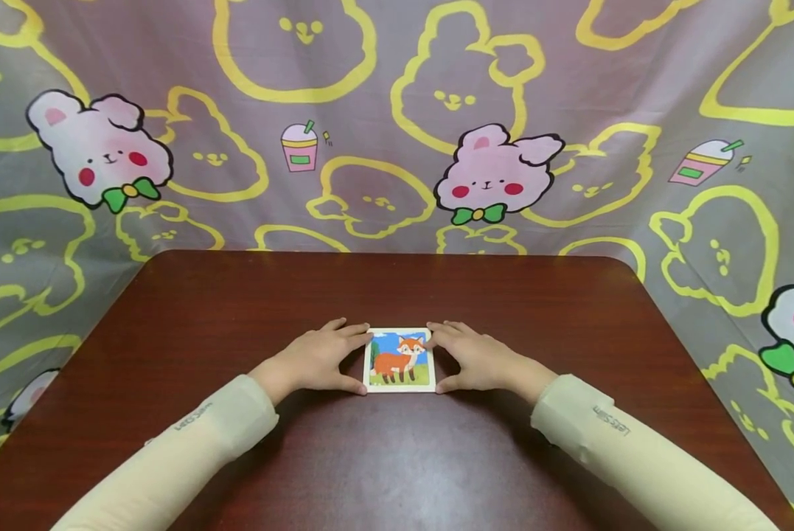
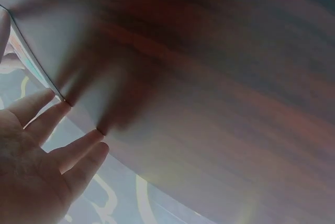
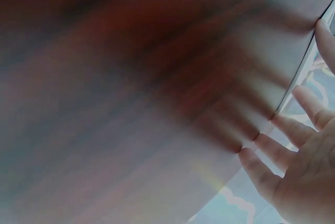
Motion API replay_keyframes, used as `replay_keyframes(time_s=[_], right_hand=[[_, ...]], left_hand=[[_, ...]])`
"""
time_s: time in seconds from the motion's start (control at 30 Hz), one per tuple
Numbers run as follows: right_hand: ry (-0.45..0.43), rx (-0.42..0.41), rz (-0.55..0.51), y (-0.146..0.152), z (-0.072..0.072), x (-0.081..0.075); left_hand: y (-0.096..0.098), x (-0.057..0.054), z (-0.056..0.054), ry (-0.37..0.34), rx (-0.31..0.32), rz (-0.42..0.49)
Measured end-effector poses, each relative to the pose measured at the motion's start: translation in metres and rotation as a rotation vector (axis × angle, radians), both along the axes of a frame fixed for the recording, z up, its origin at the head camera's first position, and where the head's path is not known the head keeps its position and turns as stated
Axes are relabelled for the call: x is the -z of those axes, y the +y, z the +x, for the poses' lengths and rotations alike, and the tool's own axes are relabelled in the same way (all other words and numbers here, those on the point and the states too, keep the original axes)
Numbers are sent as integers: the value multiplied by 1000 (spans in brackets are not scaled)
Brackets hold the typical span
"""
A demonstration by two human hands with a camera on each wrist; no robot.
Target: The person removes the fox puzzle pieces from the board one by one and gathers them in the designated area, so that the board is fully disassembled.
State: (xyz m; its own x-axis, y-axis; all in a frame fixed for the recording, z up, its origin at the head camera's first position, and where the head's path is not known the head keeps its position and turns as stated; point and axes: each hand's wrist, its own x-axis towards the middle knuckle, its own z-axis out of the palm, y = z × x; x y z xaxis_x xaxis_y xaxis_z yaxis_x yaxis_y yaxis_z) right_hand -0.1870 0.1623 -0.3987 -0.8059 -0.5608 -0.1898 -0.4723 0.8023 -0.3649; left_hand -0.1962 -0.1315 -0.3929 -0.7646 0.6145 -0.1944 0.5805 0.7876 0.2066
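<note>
A square picture board [image 1: 399,363] with a white border shows an orange fox on grass under a blue sky. It lies flat on the dark red-brown table [image 1: 397,450]. My left hand [image 1: 324,357] is at its left side, thumb at the near corner and index finger at the far corner. On the opposite side my right hand [image 1: 479,357] mirrors this, with thumb and index finger at the right corners. Both wrist views show spread, fairly straight fingers, their tips down on the tabletop; the board's thin edge [image 2: 32,59] is beside the left fingers.
A grey curtain [image 1: 370,110] with yellow outlines, rabbits and drink cups hangs behind the table and along both sides. Light sleeves [image 1: 191,435] cover both forearms. Glare brightens the near tabletop.
</note>
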Motion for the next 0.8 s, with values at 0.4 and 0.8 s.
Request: replay_keyframes(time_s=[0.4,0.8], right_hand=[[50,-40,3,14,19,1],[75,-53,14,26,33,1]], left_hand=[[15,0,12,0,25,-13],[28,1,21,45,78,22]])
